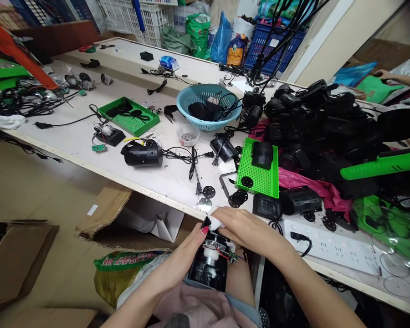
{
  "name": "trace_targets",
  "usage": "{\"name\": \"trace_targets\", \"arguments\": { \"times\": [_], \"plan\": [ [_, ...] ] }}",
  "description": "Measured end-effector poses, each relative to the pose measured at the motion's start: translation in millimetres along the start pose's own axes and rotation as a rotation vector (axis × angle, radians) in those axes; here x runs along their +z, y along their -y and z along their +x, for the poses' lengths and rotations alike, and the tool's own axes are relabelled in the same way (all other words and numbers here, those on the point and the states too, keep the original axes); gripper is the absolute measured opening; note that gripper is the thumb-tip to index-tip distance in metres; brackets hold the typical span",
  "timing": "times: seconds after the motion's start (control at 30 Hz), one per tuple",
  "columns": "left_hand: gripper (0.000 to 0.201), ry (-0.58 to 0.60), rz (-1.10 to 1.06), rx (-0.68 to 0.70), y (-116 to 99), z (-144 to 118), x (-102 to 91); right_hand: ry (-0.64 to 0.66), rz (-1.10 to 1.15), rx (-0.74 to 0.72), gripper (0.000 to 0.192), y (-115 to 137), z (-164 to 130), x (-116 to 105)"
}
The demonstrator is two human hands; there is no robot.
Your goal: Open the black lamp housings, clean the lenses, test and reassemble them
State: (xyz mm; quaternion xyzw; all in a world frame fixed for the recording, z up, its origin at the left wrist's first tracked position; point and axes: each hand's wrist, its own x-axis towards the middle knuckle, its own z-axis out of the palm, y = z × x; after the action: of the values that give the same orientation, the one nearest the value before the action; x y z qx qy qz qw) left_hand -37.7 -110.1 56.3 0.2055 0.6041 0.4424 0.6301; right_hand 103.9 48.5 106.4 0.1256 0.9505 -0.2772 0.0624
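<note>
On my lap, below the table edge, rests an opened black cylindrical device [210,273]. Its inside shows a pale round part, thin red wires and a small green circuit board [232,257]. My left hand [197,237] grips the upper left of the device, thumb against a black edge. My right hand [237,225] is closed over a white wad [215,223], cloth or tissue, pressed at the device's top end. The right fingertips are partly hidden. Just beyond the hands, several black perforated discs [209,192] lie on the table.
A green tray [275,182] holds a black housing. Behind are a blue basket [181,107], a tub of small metal parts [187,136] and another black cylinder [143,156] with its cord. A white power strip [331,248] lies right, near a heap of black devices [314,123].
</note>
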Motion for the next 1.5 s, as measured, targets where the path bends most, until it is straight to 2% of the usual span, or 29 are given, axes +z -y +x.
{"name": "trace_targets", "arguments": {
  "times": [0.13, 0.23, 0.37, 0.47, 0.57, 0.7, 0.77, 0.87, 1.0, 1.17, 1.33, 1.5],
  "plan": [
    [0.076, 0.037, 0.045, 0.028, -4.4, -1.5, 2.2, -0.017, -0.062, -0.046, 0.019, -5.3, -0.9, 5.2],
    [0.077, 0.013, 0.053, 0.013, -5.5, -1.3, 4.0, -0.051, -0.121, -0.086, 0.018, -10.0, -2.0, 8.3],
    [0.077, 0.017, -0.013, 0.033, -4.6, 0.6, 6.8, -0.124, -0.071, -0.098, 0.01, -12.6, -5.4, 10.1],
    [0.064, 0.07, -0.156, 0.068, -4.4, 2.1, 9.5, -0.158, 0.111, -0.032, 0.011, -10.2, -9.8, 7.4],
    [0.055, 0.072, -0.264, 0.084, -6.9, 2.5, 12.7, -0.119, 0.381, -0.035, 0.022, -8.5, -15.2, 2.2],
    [0.053, 0.058, -0.386, -0.025, -13.5, 1.4, 16.1, -0.041, 0.723, -0.104, 0.039, -12.2, -20.7, -2.8],
    [0.052, 0.062, -0.438, -0.082, -15.0, 1.5, 16.8, -0.043, 0.77, -0.085, 0.039, -14.8, -21.6, -2.8],
    [0.048, 0.089, -0.497, -0.134, -13.9, 3.8, 17.9, -0.084, 0.662, -0.046, 0.032, -15.9, -20.7, 1.7],
    [0.046, 0.099, -0.604, -0.153, -11.9, 10.2, 23.0, -0.227, 0.458, 0.02, 0.022, -13.3, -17.5, 16.5],
    [0.047, 0.052, -0.632, -0.138, -10.2, 14.1, 29.6, -0.408, 0.266, -0.037, 0.02, -16.6, -15.7, 33.2],
    [0.047, 0.092, -0.579, -0.171, -8.6, 12.2, 27.6, -0.37, 0.255, -0.082, 0.021, -21.5, -20.2, 36.1],
    [0.047, 0.107, -0.54, -0.148, -7.8, 14.1, 25.6, -0.405, 0.302, -0.075, 0.024, -21.3, -22.7, 42.0]
  ]
}}
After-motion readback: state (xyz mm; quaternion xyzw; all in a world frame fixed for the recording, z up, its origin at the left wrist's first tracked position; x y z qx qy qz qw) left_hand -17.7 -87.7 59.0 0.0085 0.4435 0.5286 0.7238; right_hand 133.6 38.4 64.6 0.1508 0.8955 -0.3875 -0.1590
